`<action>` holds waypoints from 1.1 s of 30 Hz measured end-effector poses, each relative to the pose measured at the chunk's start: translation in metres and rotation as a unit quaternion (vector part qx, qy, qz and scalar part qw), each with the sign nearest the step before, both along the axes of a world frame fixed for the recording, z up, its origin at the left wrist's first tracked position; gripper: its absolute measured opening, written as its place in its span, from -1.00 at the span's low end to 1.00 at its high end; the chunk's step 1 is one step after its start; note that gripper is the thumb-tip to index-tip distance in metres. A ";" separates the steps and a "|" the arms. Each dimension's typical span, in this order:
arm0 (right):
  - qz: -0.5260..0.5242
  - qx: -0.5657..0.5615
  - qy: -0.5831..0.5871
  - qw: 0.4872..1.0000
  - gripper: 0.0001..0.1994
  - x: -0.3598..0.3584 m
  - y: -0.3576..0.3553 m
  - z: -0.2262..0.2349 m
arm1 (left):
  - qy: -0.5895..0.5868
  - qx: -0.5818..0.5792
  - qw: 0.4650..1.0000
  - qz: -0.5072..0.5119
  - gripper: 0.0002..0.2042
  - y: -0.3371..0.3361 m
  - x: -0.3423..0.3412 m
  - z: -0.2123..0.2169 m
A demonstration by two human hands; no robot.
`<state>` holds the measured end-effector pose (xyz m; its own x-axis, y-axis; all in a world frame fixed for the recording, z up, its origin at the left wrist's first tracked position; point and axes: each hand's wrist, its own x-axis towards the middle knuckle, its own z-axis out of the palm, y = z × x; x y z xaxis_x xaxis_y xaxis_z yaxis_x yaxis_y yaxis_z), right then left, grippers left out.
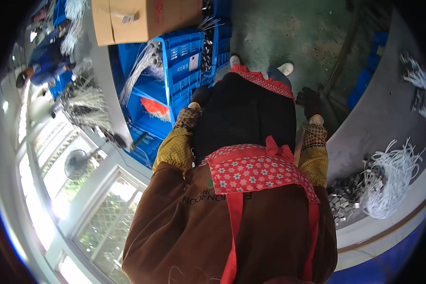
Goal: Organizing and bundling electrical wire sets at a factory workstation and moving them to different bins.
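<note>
My left hand [202, 95], in a dark glove, hangs at my side against the blue crates [181, 57]; its fingers are partly hidden beside my black apron [246, 111]. My right hand [309, 101], also dark-gloved, hangs low by the edge of the grey table [352, 128], its fingers loosely apart and nothing seen in them. Patterned cuffs and yellow sleeves cover both forearms. In the crates lie a bundle of pale cable ties or wires [141, 66] and a red-orange piece [155, 106].
A cardboard box [146, 19] rests on the crates. On the right-hand table are a pile of small metal pieces [343, 201] and a tangle of white strands [388, 182]. More blue bins [362, 85] stand beyond it. A person [47, 61] works at a table at far left.
</note>
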<state>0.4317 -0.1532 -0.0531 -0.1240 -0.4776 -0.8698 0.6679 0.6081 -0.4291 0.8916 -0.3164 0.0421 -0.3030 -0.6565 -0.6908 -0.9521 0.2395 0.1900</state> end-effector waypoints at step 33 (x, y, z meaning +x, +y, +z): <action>0.504 -0.227 0.409 0.726 -0.59 0.408 -0.325 0.082 | 0.077 -0.186 0.757 0.622 -0.22 -0.028 0.208 0.042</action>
